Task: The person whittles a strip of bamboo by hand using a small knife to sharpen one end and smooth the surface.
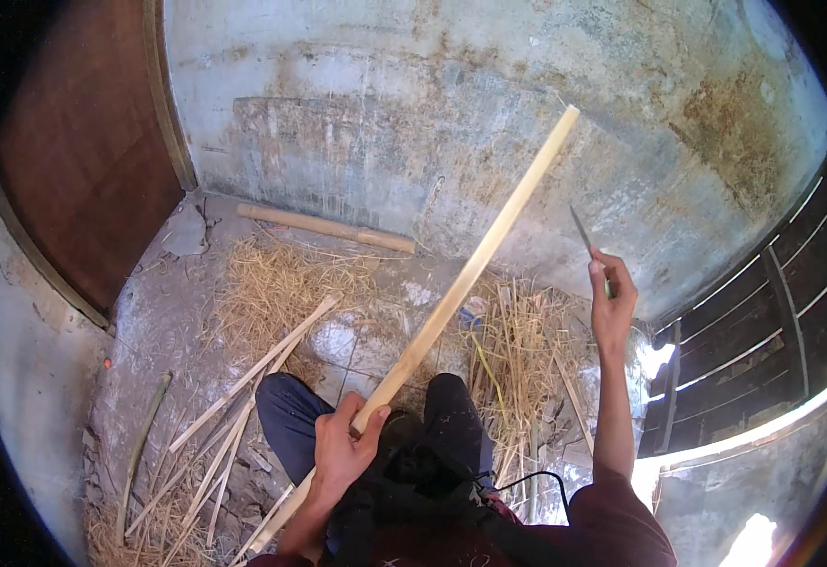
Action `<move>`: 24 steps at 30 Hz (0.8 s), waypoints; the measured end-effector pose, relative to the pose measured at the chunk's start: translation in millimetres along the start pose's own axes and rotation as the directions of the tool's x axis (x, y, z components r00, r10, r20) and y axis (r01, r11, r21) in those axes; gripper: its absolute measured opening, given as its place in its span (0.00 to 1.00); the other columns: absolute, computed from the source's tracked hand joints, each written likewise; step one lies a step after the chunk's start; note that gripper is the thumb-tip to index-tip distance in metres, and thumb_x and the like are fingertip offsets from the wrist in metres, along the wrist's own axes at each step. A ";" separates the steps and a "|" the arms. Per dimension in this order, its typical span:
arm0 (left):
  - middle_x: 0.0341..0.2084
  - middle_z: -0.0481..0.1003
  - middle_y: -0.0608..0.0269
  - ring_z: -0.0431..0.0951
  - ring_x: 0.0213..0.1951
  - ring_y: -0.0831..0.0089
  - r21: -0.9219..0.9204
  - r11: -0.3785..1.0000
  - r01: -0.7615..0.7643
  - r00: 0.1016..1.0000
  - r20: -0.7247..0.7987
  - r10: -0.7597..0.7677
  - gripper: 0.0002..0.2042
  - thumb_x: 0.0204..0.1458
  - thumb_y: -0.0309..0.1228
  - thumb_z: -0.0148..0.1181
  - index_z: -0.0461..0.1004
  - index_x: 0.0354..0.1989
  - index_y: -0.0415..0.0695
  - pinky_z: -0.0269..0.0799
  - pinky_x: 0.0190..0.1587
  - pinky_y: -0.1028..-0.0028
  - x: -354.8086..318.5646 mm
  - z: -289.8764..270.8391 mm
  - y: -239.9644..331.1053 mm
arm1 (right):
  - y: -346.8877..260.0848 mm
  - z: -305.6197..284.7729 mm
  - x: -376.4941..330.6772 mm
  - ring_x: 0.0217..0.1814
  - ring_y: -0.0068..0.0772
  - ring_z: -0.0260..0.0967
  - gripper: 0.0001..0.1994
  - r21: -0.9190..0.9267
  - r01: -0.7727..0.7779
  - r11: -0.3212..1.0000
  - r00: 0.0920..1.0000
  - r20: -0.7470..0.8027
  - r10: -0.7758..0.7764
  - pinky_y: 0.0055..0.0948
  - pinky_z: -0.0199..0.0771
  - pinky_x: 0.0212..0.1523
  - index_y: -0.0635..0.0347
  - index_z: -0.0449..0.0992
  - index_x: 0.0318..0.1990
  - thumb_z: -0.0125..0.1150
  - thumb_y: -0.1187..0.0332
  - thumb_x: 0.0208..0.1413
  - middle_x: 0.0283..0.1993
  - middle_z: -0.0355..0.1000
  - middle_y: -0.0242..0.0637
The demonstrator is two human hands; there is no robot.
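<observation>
The left hand (342, 444) is wrapped around a long pale bamboo slat (451, 293) angled toward upper centre, probably for steadiness; the right hand (612, 302) pinches a thin grey blade (580, 230), raised clear at right.

— What can't you make out?
— The knife (582, 231) handle is buried inside the right hand (612, 302), only the thin blade showing; the bamboo strip (460, 283) runs behind the left hand (342, 449), its lower end lost near the bottom edge.
— Anything else?
— The black bundle (413, 491) on the lap is too dark to identify.
</observation>
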State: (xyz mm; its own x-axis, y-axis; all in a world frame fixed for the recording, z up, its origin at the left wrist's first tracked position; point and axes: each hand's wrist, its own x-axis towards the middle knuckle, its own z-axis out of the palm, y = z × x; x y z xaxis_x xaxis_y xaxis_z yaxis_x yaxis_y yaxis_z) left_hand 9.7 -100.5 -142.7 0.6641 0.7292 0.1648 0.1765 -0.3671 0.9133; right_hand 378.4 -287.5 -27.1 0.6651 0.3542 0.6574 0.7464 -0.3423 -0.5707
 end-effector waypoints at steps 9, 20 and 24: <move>0.13 0.68 0.62 0.62 0.16 0.86 -0.057 0.997 0.043 0.999 -0.024 -0.044 0.15 0.62 0.30 0.71 0.70 0.29 0.39 0.56 0.19 0.75 5.7 4.1 -0.9 | -42.9 10.7 -72.6 0.37 0.29 0.82 0.14 0.074 0.145 0.987 0.885 0.435 -0.163 0.30 0.78 0.38 0.58 0.79 0.53 0.72 0.69 0.62 0.39 0.85 0.37; 0.14 0.70 0.62 0.64 0.20 0.85 -0.138 0.986 -0.091 0.993 -0.094 0.078 0.14 0.60 0.29 0.72 0.70 0.30 0.39 0.59 0.23 0.74 9.7 14.7 17.8 | -76.8 16.4 -88.6 0.28 0.38 0.80 0.12 0.132 0.381 0.915 0.774 0.495 -0.394 0.35 0.76 0.27 0.55 0.80 0.48 0.74 0.66 0.60 0.39 0.83 0.39; 0.14 0.72 0.60 0.67 0.20 0.84 -0.129 0.989 -0.072 0.997 -0.035 0.068 0.14 0.60 0.29 0.73 0.71 0.30 0.38 0.61 0.23 0.75 11.8 13.9 25.7 | -74.1 12.4 -93.6 0.30 0.41 0.81 0.15 0.107 0.315 0.943 0.796 0.511 -0.324 0.36 0.78 0.30 0.56 0.79 0.51 0.75 0.66 0.59 0.41 0.82 0.41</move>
State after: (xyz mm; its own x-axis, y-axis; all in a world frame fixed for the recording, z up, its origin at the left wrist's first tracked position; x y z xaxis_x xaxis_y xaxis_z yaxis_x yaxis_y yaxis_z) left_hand 32.2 -109.3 -122.5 0.6488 0.7223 0.2395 0.0331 -0.3413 0.9394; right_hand 261.0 -284.5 -52.4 0.2990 0.8378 0.4568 0.9160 -0.1178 -0.3835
